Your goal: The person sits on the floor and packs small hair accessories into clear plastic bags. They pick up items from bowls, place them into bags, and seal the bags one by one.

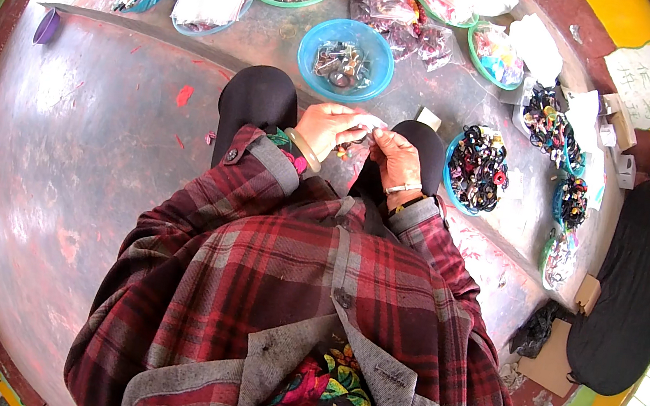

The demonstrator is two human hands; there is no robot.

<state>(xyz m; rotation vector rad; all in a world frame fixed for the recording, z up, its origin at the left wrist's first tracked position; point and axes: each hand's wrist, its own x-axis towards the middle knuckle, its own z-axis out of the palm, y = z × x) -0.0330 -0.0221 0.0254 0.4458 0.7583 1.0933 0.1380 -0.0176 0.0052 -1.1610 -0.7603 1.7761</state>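
Between my knees, my left hand and my right hand meet with fingertips pinched together. Both grip a small whitish, see-through piece that looks like thin plastic; its exact kind is too small to tell. Something small and coloured shows just under my left fingers, partly hidden. A pale bangle circles my left wrist, and a thin band my right. Just beyond my hands stands a blue basin with small metallic-looking pieces inside. To the right of my knee is a blue basket heaped with dark bands.
Green and blue baskets of small goods line the far side, among them a green basket. Clear plastic bags lie beyond the basin. At right are several more filled baskets and a long black cushion. A purple bowl sits far left.
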